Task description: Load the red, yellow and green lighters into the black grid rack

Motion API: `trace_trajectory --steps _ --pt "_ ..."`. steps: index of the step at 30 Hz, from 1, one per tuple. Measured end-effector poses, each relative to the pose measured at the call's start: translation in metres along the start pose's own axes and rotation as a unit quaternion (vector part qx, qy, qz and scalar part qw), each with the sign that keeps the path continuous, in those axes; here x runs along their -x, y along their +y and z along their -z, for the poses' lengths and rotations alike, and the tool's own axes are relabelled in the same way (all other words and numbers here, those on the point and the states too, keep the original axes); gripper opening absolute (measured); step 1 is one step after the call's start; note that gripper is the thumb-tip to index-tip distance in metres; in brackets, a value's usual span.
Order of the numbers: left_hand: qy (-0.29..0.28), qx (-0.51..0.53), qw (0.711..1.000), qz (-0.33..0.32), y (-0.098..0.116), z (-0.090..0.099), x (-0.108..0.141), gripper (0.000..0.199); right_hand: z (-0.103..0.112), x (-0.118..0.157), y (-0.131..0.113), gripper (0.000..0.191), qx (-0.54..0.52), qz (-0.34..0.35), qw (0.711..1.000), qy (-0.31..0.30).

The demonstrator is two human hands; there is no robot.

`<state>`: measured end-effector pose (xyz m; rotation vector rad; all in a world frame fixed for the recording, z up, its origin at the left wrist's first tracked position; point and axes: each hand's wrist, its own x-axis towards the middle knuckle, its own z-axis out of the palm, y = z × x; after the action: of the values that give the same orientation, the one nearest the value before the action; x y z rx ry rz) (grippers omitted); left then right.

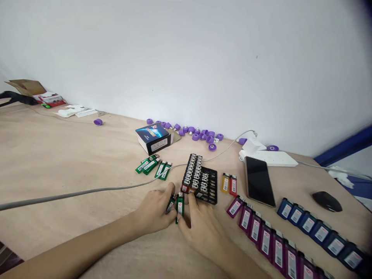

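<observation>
My left hand (pixel 155 211) is closed, with a dark green lighter (pixel 171 204) between thumb and forefinger. Beside it lies another green lighter (pixel 179 204), touched near its lower end by the thumb of my right hand (pixel 203 223). The right forefinger is stretched apart from that thumb and reaches the front edge of a black tray (pixel 213 184). Lighters stand upright in rows in the tray, metal tops up; some slots at its right side hold none. Several green lighters (pixel 149 166) lie flat behind my left hand, partly overlapping.
A grey cable (pixel 116 189) crosses the table behind my hands. To the right are a yellow lighter (pixel 225 183), a red lighter (pixel 233 185), rows of purple (pixel 255 228) and blue lighters (pixel 308 223), a phone (pixel 259 181) and a mouse (pixel 327 201). An open box (pixel 154 138) and purple caps (pixel 202 136) are behind.
</observation>
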<state>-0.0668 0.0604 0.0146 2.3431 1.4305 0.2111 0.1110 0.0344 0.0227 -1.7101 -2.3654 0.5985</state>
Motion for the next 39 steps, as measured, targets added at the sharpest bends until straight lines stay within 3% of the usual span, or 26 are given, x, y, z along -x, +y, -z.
trace_trajectory --steps 3,6,8,10,12,13,17,21,24,27,29,34,39 --pt "0.029 0.051 0.998 0.009 0.0 0.0 0.001 0.024 0.002 -0.001 -0.005 0.039 0.013 -0.024 1.0 -0.003" --pt "0.071 0.207 0.976 0.023 -0.002 0.001 0.0 0.015 0.003 -0.002 -0.009 0.035 0.02 -0.032 0.999 -0.007" --pt "0.074 0.369 0.926 0.02 -0.004 0.0 -0.002 0.012 0.002 -0.003 -0.008 0.032 0.028 -0.035 0.999 -0.016" --pt "0.054 0.506 0.861 0.01 -0.005 -0.001 -0.006 0.023 -0.001 -0.003 -0.004 0.026 0.033 -0.03 0.999 -0.02" --pt "0.036 0.579 0.815 0.007 -0.006 -0.003 -0.009 0.033 -0.006 -0.002 0.002 0.019 0.014 -0.002 1.0 0.0" --pt "0.031 0.591 0.806 0.007 -0.007 -0.004 -0.01 0.037 -0.008 -0.001 0.006 0.016 -0.008 0.022 1.0 0.018" --pt "0.029 0.599 0.8 0.014 -0.009 -0.007 -0.01 0.042 -0.012 0.004 0.018 0.007 -0.156 0.129 0.974 0.101" --pt "0.033 0.608 0.793 0.032 -0.01 -0.01 -0.009 0.044 -0.01 0.006 0.021 0.03 -0.278 0.151 0.936 0.152" --pt "0.032 0.617 0.785 0.048 -0.01 -0.01 -0.01 0.047 -0.012 0.005 0.02 0.037 -0.377 0.097 0.914 0.115" --pt "0.032 0.628 0.776 0.057 -0.01 -0.009 -0.011 0.05 -0.016 0.003 0.02 0.037 -0.496 0.041 0.866 0.049" --pt "0.034 0.635 0.77 0.056 -0.01 -0.009 -0.012 0.05 -0.017 0.001 0.02 0.043 -0.525 0.036 0.849 0.048" --pt "0.029 0.645 0.763 0.039 -0.009 -0.009 -0.013 0.049 -0.015 -0.003 0.022 0.04 -0.483 0.07 0.87 0.072" --pt "0.03 0.623 0.781 0.017 -0.006 -0.006 -0.011 0.046 -0.008 -0.005 0.022 0.03 -0.436 0.097 0.894 0.049"
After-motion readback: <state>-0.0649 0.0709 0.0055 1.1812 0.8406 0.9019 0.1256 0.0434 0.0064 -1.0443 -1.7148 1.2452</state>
